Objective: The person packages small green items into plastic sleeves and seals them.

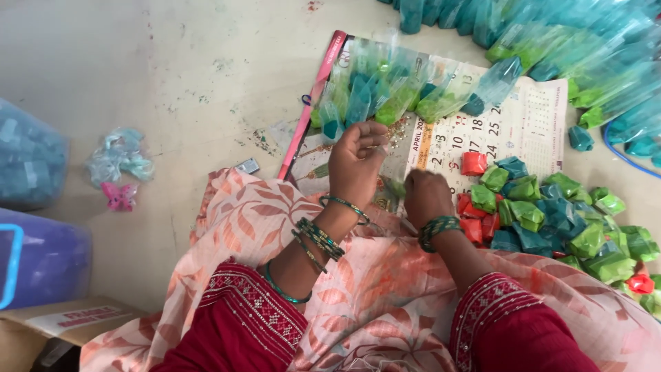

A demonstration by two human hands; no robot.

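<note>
My left hand is raised over a wall calendar lying flat on the floor; its fingers pinch a small clear plastic pouch. My right hand is closed just to the right of it, fingers curled on something small and green that is mostly hidden. Above my hands lie several clear pouches with green and teal filling. To the right sits a heap of folded green, teal and red packets.
A large pile of filled teal and green pouches fills the top right. At left stand a clear bag of blue items, a purple container, a cardboard box, and a pink butterfly clip.
</note>
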